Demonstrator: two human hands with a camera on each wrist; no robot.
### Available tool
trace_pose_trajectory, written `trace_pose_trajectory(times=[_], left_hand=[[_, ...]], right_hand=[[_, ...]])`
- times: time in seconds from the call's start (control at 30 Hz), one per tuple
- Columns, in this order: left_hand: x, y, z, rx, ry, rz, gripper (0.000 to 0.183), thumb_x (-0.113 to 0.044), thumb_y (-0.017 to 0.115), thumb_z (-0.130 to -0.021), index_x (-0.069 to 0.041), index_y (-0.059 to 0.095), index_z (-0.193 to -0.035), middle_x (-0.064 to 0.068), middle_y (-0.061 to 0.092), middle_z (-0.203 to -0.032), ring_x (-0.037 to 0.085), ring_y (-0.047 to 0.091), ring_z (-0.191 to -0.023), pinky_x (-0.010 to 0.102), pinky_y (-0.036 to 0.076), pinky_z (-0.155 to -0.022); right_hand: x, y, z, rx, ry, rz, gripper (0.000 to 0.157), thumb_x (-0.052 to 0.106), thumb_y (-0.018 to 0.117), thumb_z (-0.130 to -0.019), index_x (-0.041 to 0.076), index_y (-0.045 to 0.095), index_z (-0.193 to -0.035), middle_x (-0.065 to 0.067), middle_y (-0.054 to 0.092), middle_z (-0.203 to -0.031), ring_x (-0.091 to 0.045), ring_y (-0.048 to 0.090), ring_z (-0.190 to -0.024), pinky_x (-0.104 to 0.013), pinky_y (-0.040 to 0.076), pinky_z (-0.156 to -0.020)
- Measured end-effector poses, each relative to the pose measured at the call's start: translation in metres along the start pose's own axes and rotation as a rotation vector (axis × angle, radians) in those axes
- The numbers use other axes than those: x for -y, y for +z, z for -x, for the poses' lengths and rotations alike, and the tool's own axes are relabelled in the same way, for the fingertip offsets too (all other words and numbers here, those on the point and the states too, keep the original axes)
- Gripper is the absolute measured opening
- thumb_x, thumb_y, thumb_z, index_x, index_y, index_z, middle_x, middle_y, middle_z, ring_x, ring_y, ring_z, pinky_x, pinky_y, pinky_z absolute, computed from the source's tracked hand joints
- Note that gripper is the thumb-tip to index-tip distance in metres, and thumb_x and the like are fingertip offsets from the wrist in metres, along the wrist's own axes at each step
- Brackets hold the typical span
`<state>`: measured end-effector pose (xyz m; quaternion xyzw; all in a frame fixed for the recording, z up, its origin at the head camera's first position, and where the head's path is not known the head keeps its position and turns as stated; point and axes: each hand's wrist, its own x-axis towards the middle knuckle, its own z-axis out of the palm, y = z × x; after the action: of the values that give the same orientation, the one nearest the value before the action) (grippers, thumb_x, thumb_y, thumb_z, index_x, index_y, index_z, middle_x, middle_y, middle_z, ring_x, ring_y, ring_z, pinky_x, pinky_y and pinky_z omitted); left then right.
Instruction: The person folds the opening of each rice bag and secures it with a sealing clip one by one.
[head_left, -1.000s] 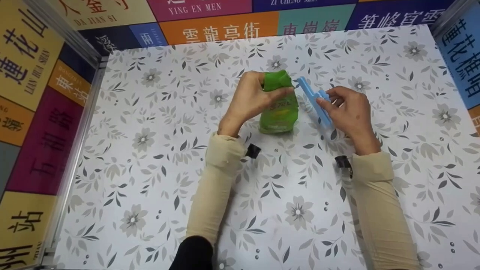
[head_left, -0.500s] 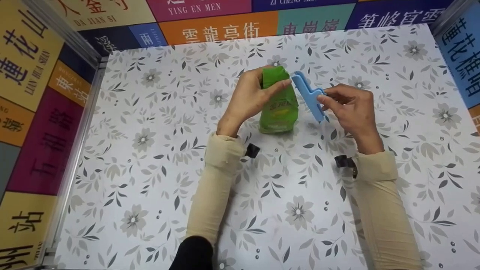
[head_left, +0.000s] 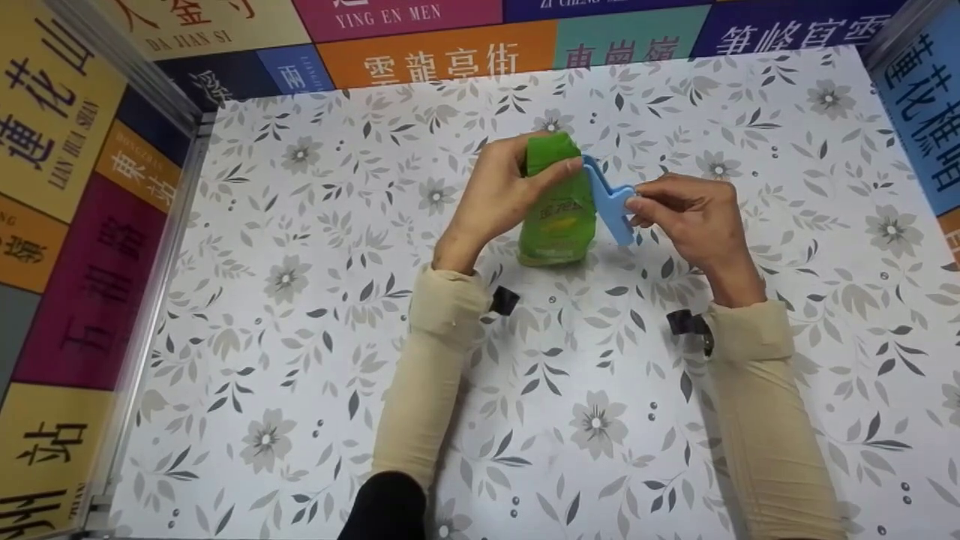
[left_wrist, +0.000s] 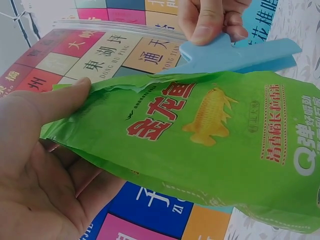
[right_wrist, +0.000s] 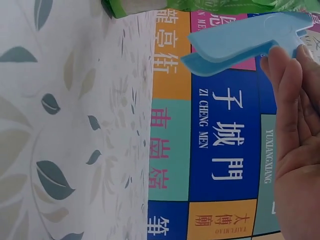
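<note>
A green printed bag (head_left: 557,217) with a yellow fish picture stands upright on the table. My left hand (head_left: 499,184) grips it near the top, thumb across the front and fingers behind. In the left wrist view the bag (left_wrist: 200,135) shows its whole printed face, with the thumb pressing its upper end. My right hand (head_left: 694,214) pinches the handle of a light blue bag clip (head_left: 613,210) between thumb and fingers. The clip's long jaws lie along the bag's right edge; in the right wrist view the clip (right_wrist: 240,45) has its jaws slightly apart. Whether they enclose the bag's edge, I cannot tell.
The white table (head_left: 315,360) has a grey leaf and flower print. Coloured panels with large characters (head_left: 442,60) rise behind it and along both sides. Black camera mounts (head_left: 505,300) sit at both wrists.
My right hand has brought the clip up and leftward to the bag's right edge, turning it. The left hand has raised slightly on the bag, its thumb higher.
</note>
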<state>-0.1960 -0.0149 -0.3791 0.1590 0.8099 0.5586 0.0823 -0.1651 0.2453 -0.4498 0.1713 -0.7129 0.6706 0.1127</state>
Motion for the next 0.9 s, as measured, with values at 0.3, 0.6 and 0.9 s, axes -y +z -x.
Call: trace_pose_trajectory(times=[0.3, 0.6, 0.9], left_hand=[[-0.0005, 0.0001, -0.0010, -0.013, -0.001, 0.004, 0.029, -0.027, 0.073, -0.099, -0.011, 0.074, -0.122, 0.005, 0.078, -0.110, 0.013, 0.072, -0.094, 0.024, 0.059, -0.089], [-0.0004, -0.0004, -0.0001, -0.005, -0.001, -0.002, 0.029, -0.028, 0.074, -0.098, -0.011, 0.075, -0.122, 0.004, 0.077, -0.111, 0.013, 0.070, -0.094, 0.024, 0.058, -0.088], [0.0019, 0.0001, 0.0000, 0.011, 0.040, 0.025, 0.027, -0.027, 0.075, -0.098, -0.013, 0.074, -0.120, 0.004, 0.074, -0.107, 0.014, 0.068, -0.091, 0.026, 0.057, -0.086]], right_hand=[[0.0033, -0.0067, -0.0005, 0.031, -0.024, -0.172, 0.016, -0.020, 0.070, -0.086, -0.026, 0.070, -0.101, -0.010, 0.078, -0.086, -0.017, 0.076, -0.067, -0.023, 0.061, -0.064], [0.0067, -0.0035, 0.0003, 0.092, 0.001, -0.071, 0.014, -0.016, 0.072, -0.088, -0.019, 0.074, -0.102, -0.005, 0.079, -0.087, -0.015, 0.075, -0.068, -0.023, 0.061, -0.065], [0.0031, 0.0002, 0.0004, 0.093, 0.007, -0.142, 0.017, -0.018, 0.070, -0.088, -0.022, 0.072, -0.104, -0.009, 0.076, -0.087, -0.015, 0.075, -0.070, -0.022, 0.061, -0.067]])
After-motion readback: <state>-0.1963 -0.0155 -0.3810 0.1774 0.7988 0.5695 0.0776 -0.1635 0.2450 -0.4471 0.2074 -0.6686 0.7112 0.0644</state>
